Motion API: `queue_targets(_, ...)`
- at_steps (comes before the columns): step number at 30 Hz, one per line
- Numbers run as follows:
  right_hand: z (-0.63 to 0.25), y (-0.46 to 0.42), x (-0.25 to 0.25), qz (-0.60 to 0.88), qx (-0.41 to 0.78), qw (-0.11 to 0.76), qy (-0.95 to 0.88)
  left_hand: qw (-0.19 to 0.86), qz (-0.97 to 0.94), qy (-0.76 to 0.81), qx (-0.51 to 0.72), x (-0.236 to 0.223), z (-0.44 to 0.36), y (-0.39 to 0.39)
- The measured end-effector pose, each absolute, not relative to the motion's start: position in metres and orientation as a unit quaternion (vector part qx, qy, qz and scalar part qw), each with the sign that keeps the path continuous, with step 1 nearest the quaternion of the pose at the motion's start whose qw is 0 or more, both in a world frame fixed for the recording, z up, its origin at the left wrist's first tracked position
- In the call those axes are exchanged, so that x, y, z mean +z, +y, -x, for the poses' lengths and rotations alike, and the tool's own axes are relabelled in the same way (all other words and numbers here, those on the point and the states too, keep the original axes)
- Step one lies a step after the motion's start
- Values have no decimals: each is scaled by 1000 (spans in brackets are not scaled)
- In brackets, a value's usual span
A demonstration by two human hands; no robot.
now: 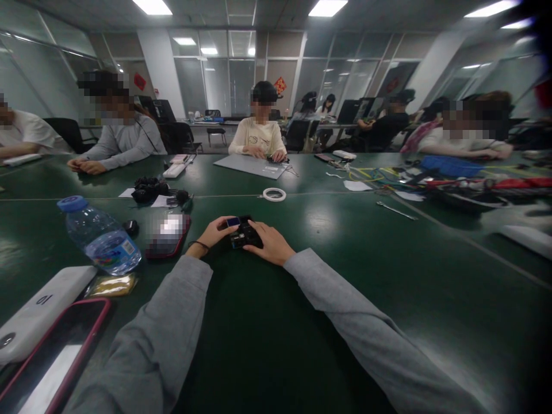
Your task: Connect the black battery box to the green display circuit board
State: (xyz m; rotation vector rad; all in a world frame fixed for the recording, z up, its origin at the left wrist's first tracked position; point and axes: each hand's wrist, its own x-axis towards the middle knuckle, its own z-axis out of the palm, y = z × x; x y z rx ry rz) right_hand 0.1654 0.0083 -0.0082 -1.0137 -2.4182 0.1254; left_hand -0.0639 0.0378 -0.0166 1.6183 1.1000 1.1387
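A small black electronic device [241,237] with light and blue details lies low over the green table in front of me, between my two hands. My left hand [214,234], with a dark band at the wrist, pinches a small dark piece with a blue face [233,221] at the device's upper left edge. Whether that piece is joined to the device I cannot tell. From the right, my right hand [271,242] is closed around the device's side, thumb at the near edge and fingers over the top. My fingers cover part of it.
To my left are a water bottle [106,238], a red-edged phone [170,236], a white case [47,307] and a pink-framed phone [60,351]. Ahead lies a white tape roll [275,195]. Tangled cables [414,178] and a wrench [397,211] are at right. Several people sit around.
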Motion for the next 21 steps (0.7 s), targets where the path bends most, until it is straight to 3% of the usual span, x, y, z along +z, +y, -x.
queue_targets(15,-169,-8,-4,383,33,284,-878,432,-645,434,457,-17,65,36)
queue_targets(21,-172,-4,-8,401,82,347,-844,431,-646,431,460,-18,65,36)
